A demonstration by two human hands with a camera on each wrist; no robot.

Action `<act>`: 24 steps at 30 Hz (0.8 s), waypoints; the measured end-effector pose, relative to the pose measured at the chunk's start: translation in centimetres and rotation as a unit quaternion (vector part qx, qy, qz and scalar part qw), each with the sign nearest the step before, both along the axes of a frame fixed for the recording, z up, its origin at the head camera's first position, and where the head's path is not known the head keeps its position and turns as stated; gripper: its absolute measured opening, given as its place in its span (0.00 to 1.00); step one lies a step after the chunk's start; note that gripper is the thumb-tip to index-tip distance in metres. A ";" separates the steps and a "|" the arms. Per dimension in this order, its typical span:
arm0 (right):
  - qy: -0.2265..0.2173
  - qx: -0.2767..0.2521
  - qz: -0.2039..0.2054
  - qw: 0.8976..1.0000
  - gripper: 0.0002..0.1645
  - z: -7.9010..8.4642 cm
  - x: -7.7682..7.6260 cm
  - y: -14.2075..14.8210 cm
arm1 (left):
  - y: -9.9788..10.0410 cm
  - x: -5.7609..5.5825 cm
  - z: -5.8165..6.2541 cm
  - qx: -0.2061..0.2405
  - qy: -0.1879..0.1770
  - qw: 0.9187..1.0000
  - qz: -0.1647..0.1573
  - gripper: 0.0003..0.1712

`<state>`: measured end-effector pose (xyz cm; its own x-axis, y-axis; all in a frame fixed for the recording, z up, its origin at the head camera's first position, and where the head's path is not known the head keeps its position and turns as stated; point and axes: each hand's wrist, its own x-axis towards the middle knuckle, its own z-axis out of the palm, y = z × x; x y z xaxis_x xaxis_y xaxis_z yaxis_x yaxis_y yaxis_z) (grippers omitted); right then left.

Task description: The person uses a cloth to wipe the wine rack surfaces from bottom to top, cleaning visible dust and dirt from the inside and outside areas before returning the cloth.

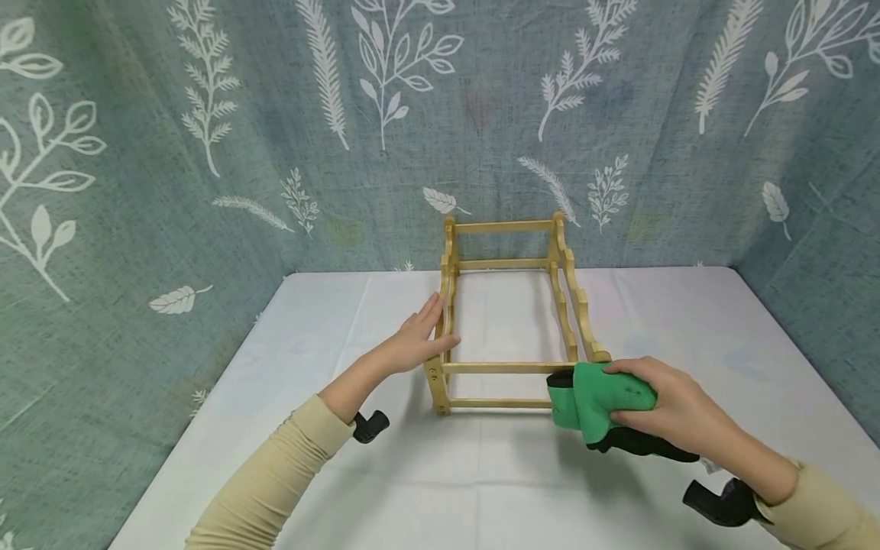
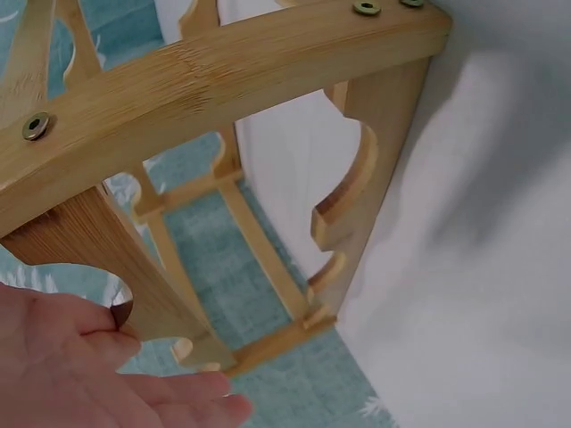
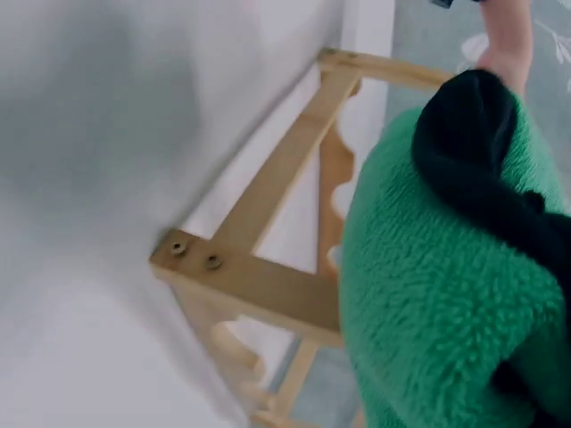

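A light wooden rack (image 1: 509,368) with scalloped side rails stands on the table, its front right corner behind a bunched green and black fleecy cloth (image 1: 612,397). My right hand (image 1: 674,397) grips that cloth, thumb and fingers on its right end. In the right wrist view the cloth (image 3: 446,285) covers much of the hand and part of the rack (image 3: 259,281). My left hand (image 1: 411,341) rests against the rack's left side, fingers extended along it and thumb over the side rail. The left wrist view shows the left hand (image 2: 98,366) beside the notched wooden rail (image 2: 134,259).
A white cloth covers the table (image 1: 330,466). Grey-green leaf-patterned fabric (image 1: 481,153) hangs behind the rack and along both sides. Black wrist mounts (image 1: 371,426) sit by the sleeves. The rack's far end is close to the back fabric.
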<state>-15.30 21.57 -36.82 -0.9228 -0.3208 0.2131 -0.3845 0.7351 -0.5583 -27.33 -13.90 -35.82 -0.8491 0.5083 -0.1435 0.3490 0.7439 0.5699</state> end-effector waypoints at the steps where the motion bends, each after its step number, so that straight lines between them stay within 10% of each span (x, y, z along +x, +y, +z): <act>1: -0.001 0.003 -0.003 1.000 0.32 0.1 0.0 -0.2 | 0.0 0.0 0.0 -0.002 -0.001 1.000 0.000 0.47; 24: 0.167 0.054 0.047 0.983 0.30 -0.4 -2.1 -13.8 | 0.4 0.4 0.1 -0.065 0.050 0.997 0.009 0.42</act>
